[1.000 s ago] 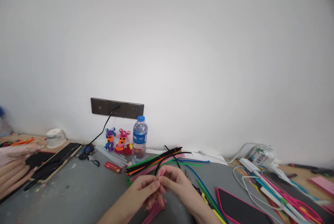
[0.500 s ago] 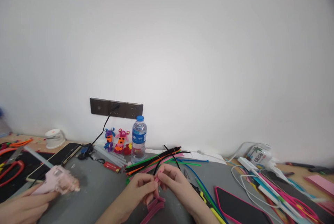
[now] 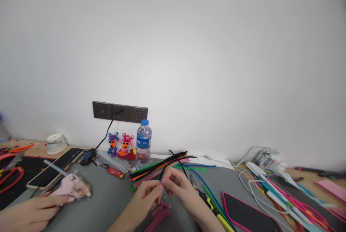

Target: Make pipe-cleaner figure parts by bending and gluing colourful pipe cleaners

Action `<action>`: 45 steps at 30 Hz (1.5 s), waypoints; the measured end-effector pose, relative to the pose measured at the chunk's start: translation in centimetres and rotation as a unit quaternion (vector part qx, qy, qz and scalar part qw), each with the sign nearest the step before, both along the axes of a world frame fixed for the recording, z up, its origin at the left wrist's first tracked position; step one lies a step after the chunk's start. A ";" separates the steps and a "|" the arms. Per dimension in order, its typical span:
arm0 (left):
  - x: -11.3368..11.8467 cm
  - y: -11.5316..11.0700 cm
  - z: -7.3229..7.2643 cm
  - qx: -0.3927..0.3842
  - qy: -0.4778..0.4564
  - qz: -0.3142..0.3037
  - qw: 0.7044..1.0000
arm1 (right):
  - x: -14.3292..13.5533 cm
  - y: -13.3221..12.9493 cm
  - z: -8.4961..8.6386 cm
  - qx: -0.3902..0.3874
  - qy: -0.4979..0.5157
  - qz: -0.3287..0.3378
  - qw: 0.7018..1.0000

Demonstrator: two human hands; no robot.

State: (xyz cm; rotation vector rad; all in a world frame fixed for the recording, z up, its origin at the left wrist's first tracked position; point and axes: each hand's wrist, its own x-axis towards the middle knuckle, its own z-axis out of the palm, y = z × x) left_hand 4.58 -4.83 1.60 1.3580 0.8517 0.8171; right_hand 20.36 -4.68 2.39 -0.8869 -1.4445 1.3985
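My left hand [image 3: 148, 197] and my right hand [image 3: 180, 190] meet low in the middle, fingertips pinched together. Between them they grip a pink pipe cleaner, mostly covered by the fingers. A thin black stem [image 3: 163, 172] shows just above the fingertips; whether it is held cannot be told. Below the hands, more pink pipe cleaners [image 3: 158, 219] lie bent on the grey mat [image 3: 108, 196]. Right behind the hands is a bundle of black, orange, green and pink pipe cleaners [image 3: 154, 169].
A co-worker's hand [image 3: 32, 210] holds a pink glue gun [image 3: 71, 187] at left. A water bottle [image 3: 143, 143] stands behind the bundle, beside small pipe-cleaner figures [image 3: 124, 145]. Yellow-handled pliers [image 3: 213, 208] and a pink-edged phone [image 3: 248, 214] lie right of my hands.
My hands stay together, with small finger shifts around the pink pipe cleaner; the left forearm moves slightly right. The co-worker's glue gun has moved right, toward my left arm.
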 end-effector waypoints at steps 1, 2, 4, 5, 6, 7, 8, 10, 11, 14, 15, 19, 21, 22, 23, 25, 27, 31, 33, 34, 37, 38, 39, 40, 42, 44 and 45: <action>0.1 0.0 0.0 -0.010 -0.006 -0.003 1.000 | 0.0 0.0 0.1 0.000 0.002 0.005 1.000; 0.1 -0.1 0.0 -0.020 -0.012 -0.006 1.000 | 0.0 -0.1 0.1 -0.002 0.003 0.010 1.000; 0.2 -0.1 0.0 -0.042 -0.024 -0.010 0.999 | 0.1 -0.1 0.2 -0.004 0.002 0.015 1.000; 0.1 -0.2 0.0 -0.053 -0.028 -0.013 0.998 | 0.1 -0.2 0.2 -0.004 0.001 0.017 1.000; 0.1 -0.2 -0.1 -0.060 -0.028 -0.016 0.998 | 0.1 -0.2 0.1 -0.004 -0.001 0.019 1.000; 0.1 -0.1 -0.2 -0.063 -0.024 -0.020 0.997 | 0.1 -0.1 0.0 -0.003 -0.002 0.021 1.000; 0.0 -0.1 -0.3 -0.061 -0.016 -0.022 0.998 | 0.1 -0.1 0.0 -0.001 -0.004 0.022 1.000; 0.0 0.1 -0.7 -0.044 0.003 -0.023 0.999 | 0.1 -0.1 -0.1 0.001 -0.008 0.024 1.000; -0.1 0.2 -0.9 -0.035 0.009 -0.020 0.999 | 0.0 -0.1 -0.2 0.001 -0.010 0.025 1.000; -0.1 0.4 -1.0 -0.020 0.018 -0.008 1.000 | 0.0 0.1 -0.3 -0.001 -0.019 0.016 1.000; -0.1 0.4 -1.0 -0.014 0.023 -0.002 1.000 | 0.0 0.2 -0.4 0.002 -0.025 0.006 1.000; 0.0 0.4 -0.5 0.021 0.056 0.019 0.998 | 0.2 0.5 -0.7 0.018 -0.049 -0.027 0.998; 0.1 0.4 -0.5 0.032 0.065 0.023 0.997 | 0.5 0.5 -0.8 0.023 -0.061 -0.032 0.997; 0.1 0.6 -0.6 0.033 0.064 0.023 0.997 | 0.7 0.5 -0.8 0.029 -0.074 -0.036 0.996; 0.0 0.7 -0.7 0.032 0.060 0.025 0.997 | 0.9 0.6 -0.8 0.037 -0.093 -0.040 0.994; -0.2 1.0 -1.1 0.026 0.048 0.031 0.998 | 1.4 0.6 -0.9 0.042 -0.136 -0.033 0.989; -0.5 1.4 -1.3 0.023 0.043 0.035 0.998 | 2.0 0.8 -1.2 0.024 -0.169 -0.011 0.985; -1.0 1.5 -1.1 0.042 0.072 0.036 0.996 | 3.2 1.1 -2.0 -0.010 -0.249 -0.003 0.969; -1.1 1.3 -1.0 0.060 0.114 0.045 0.991 | 3.5 1.1 -2.5 -0.009 -0.305 -0.021 0.952; -1.1 1.2 -1.0 0.071 0.144 0.048 0.986 | 3.6 1.1 -2.8 -0.005 -0.326 -0.031 0.945; -1.0 0.6 -1.0 0.109 0.249 0.041 0.962 | 3.6 1.0 -3.1 0.001 -0.359 -0.034 0.933; -0.9 0.4 -1.0 0.122 0.284 0.030 0.950 | 3.5 1.0 -3.1 0.001 -0.366 -0.028 0.930; -0.9 0.2 -0.9 0.134 0.321 0.015 0.937 | 3.5 0.9 -3.1 -0.002 -0.372 -0.024 0.928; -0.9 0.0 -0.9 0.147 0.357 0.000 0.922 | 3.5 0.9 -3.0 -0.006 -0.380 -0.022 0.925; -0.9 -0.4 -0.9 0.178 0.422 -0.025 0.889 | 3.4 0.7 -2.9 -0.013 -0.396 -0.024 0.918; -1.1 -0.7 -0.9 0.199 0.460 -0.037 0.864 | 3.4 0.6 -2.8 -0.021 -0.407 -0.025 0.913; -1.2 -0.7 -0.9 0.205 0.470 -0.041 0.858 | 3.4 0.6 -2.9 -0.024 -0.410 -0.025 0.911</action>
